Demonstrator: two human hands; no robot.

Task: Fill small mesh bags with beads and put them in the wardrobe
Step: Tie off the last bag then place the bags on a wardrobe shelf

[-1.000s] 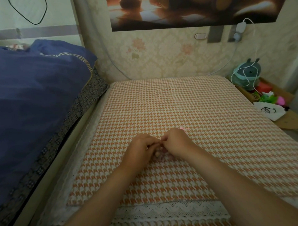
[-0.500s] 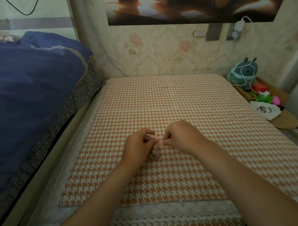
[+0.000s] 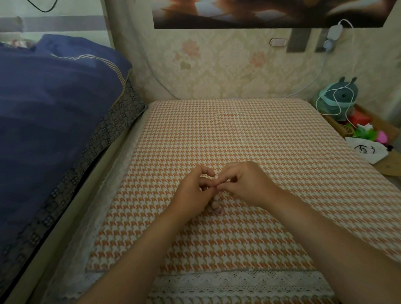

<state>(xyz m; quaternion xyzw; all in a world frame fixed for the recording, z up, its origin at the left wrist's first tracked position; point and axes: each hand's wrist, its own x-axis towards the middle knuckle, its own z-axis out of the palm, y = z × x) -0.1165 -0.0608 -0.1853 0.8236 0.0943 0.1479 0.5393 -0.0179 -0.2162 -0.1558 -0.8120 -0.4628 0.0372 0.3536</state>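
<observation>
My left hand point(image 3: 192, 194) and right hand point(image 3: 247, 184) both pinch the small mesh bag point(image 3: 215, 206) by its top. Long axis toward me, beaded end low on the orange houndstooth cloth point(image 3: 239, 132). Blue quilt point(image 3: 46, 111) to the left.

A: Rear plane?
B: Pale floral wallpaper point(image 3: 226, 66); dark poster point(image 3: 269, 8) above; white cable point(image 3: 353, 55) hanging at right.
A: Foreground?
B: Orange houndstooth cover point(image 3: 239, 132), lace trim point(image 3: 233, 285) along its near edge; blue quilt point(image 3: 45, 107) at left. Light dim, even.

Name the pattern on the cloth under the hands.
Orange and white houndstooth cloth, best seen in the head view.
</observation>
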